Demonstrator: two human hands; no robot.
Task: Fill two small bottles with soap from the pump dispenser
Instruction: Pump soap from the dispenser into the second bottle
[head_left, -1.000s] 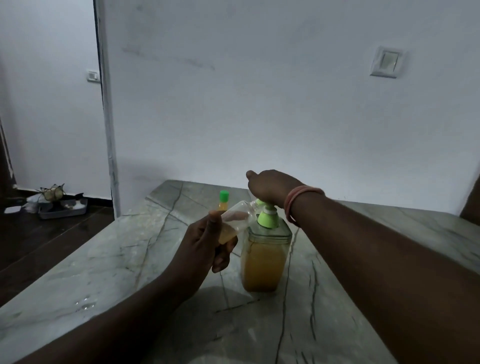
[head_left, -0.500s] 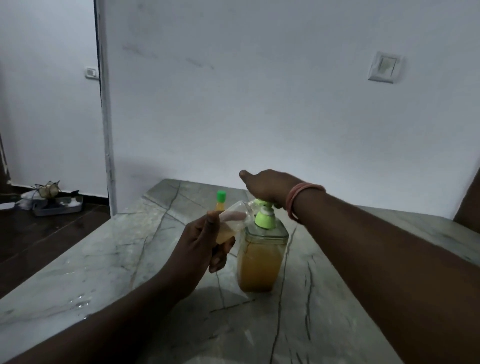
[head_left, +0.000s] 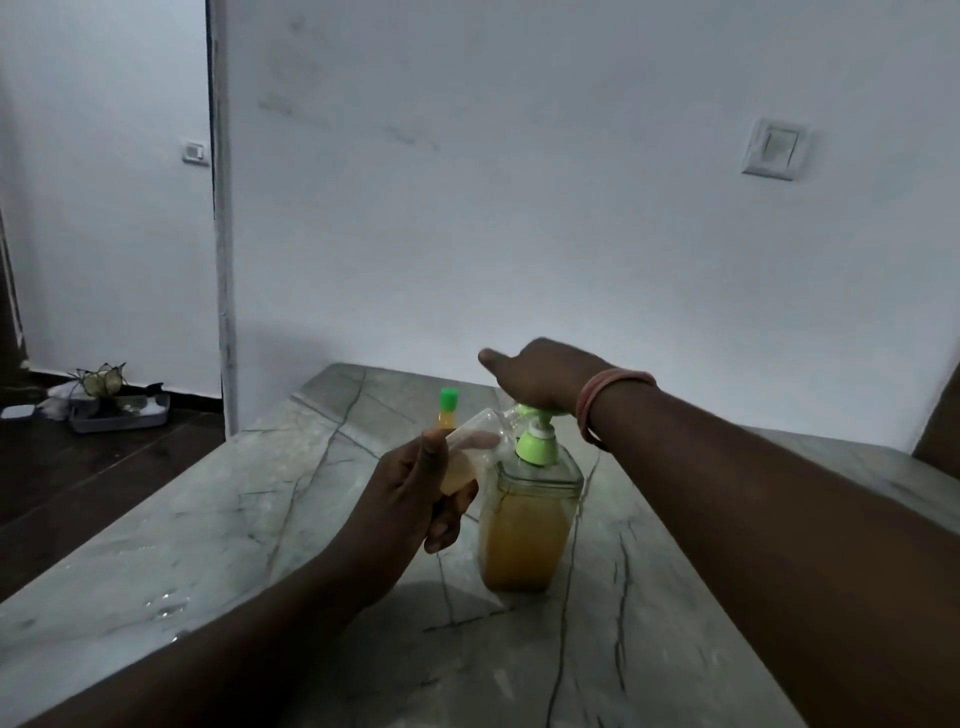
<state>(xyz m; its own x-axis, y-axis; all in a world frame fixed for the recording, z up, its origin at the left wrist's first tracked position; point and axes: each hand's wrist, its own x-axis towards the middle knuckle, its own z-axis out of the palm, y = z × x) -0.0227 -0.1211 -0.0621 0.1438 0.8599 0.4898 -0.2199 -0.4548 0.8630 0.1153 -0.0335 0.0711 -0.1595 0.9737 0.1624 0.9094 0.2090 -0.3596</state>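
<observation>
We see the right hand (head_left: 540, 375) resting palm-down on the pump dispenser (head_left: 530, 514) head while the left hand (head_left: 415, 493) grips a tilted small bottle (head_left: 470, 452) at its spout.

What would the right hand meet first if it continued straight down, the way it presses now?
The right hand already rests on the green pump head, so it would drive that down toward the dispenser's green collar. Contact is partly hidden under the palm, so this is likely, not certain.

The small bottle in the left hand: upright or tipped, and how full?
Tipped: the small bottle leans mouth-first toward the pump dispenser spout, held by the left hand. Amber soap fills only its lower part.
</observation>
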